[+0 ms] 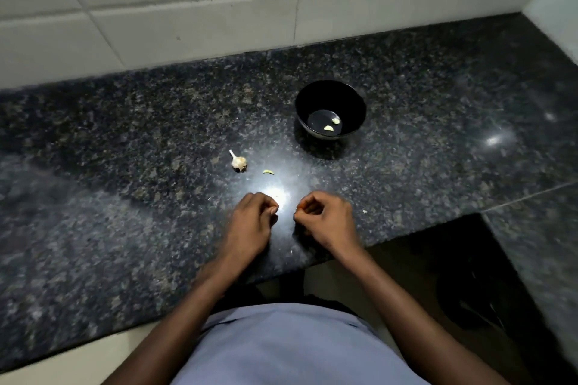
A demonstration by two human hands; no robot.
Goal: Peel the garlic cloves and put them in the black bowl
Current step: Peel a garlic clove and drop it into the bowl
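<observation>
The black bowl (330,108) stood on the dark speckled granite counter (125,141), a little beyond and to the right of the person's hands, and two pale peeled garlic cloves (331,124) lay on its glossy bottom, close to one another. Nearer the person and to the left of the bowl, a partly broken garlic bulb (238,161) with its stem pointing up and away sat on the counter, and just to its right lay a single loose clove (268,171), curved and yellowish, apart from the bulb. Both hands were held low over the front part of the counter, on either side of a bright glare on the stone, with the forearms coming up from the body in a light blue shirt (291,350). The left hand (255,222) had its fingers curled in, thumb and fingertips drawn together at the right side as if pinching something small, though I could not tell what, if anything, was between them. The right hand (325,219) was curled much the same, its fingertips bunched toward the left; whether it held a clove or a scrap of skin was too small to make out. A few tiny pale flecks (364,211) lay on the stone near the right hand. White wall tiles (194,19) rose behind the counter. No writing was legible anywhere.
</observation>
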